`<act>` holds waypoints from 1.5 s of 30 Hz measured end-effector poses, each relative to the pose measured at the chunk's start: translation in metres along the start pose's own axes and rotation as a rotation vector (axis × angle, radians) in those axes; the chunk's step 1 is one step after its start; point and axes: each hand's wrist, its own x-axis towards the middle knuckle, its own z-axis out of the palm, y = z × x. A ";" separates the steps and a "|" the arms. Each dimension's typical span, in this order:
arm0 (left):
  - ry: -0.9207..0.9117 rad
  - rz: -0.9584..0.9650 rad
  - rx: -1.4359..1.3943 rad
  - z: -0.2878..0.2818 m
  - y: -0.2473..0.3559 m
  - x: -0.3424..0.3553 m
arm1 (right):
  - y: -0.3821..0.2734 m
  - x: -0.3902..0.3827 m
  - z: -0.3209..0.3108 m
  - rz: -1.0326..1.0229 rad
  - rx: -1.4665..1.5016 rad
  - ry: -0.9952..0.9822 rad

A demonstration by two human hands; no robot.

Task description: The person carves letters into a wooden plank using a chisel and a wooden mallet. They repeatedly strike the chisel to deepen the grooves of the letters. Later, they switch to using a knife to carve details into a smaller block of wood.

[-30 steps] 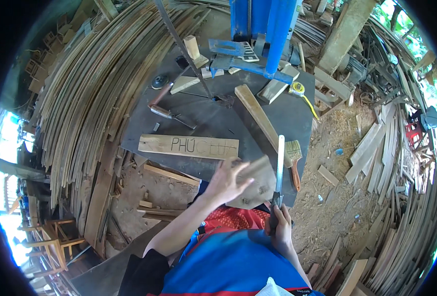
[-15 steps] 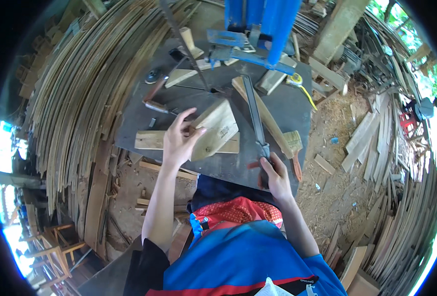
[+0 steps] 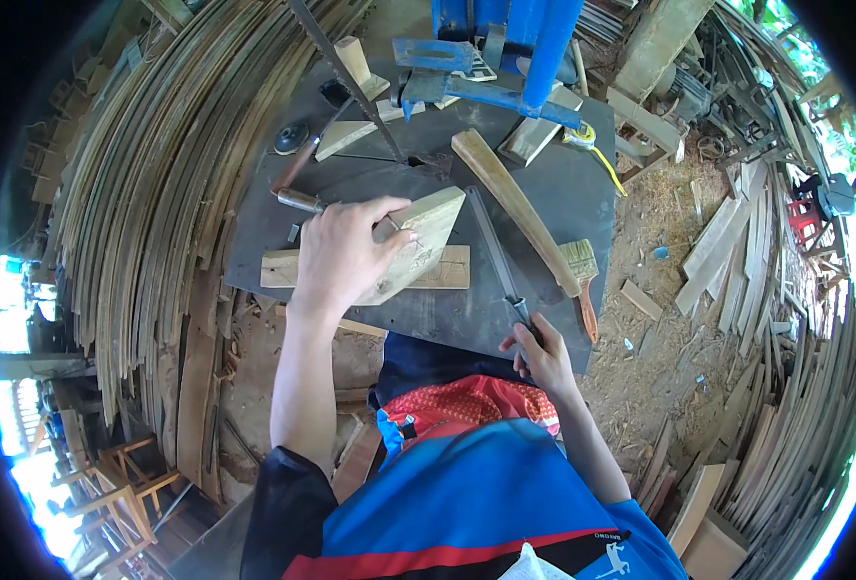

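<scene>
The block (image 3: 418,242) is a pale, thick slab of wood with a visible grain and squared edges. It lies tilted on the dark table (image 3: 283,242), its lower part resting across a flat plank (image 3: 447,271) that lies crosswise under it. The left hand (image 3: 341,256) lies flat on the block with fingers spread wide, the thumb reaching along its upper edge.

The right hand (image 3: 539,353) sits at the table's near edge, fingers curled around the handle end of a long, narrow metal file (image 3: 491,242) that runs up the table just beside the block.

The hand covers much of the block's left half, and marks on the plank are too faint to make out. How the thumb of the right hand sits is hidden.

A long rounded wooden stick (image 3: 515,203) lies diagonally right of the file, with a paintbrush (image 3: 583,275) near its lower end. A blue steel machine (image 3: 505,48) stands at the far edge, its top cut off. Curved wooden strips (image 3: 148,193) are stacked at the left; sawdust covers the ground (image 3: 670,319).
</scene>
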 end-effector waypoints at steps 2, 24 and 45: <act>-0.067 0.037 0.100 -0.004 0.011 0.009 | -0.004 0.002 0.003 0.015 -0.001 -0.002; -0.401 0.127 0.283 0.034 0.038 0.044 | 0.005 -0.020 -0.004 -0.185 -0.276 0.307; -0.430 0.162 0.399 0.068 0.081 0.075 | -0.016 -0.015 0.015 -0.370 -0.330 0.235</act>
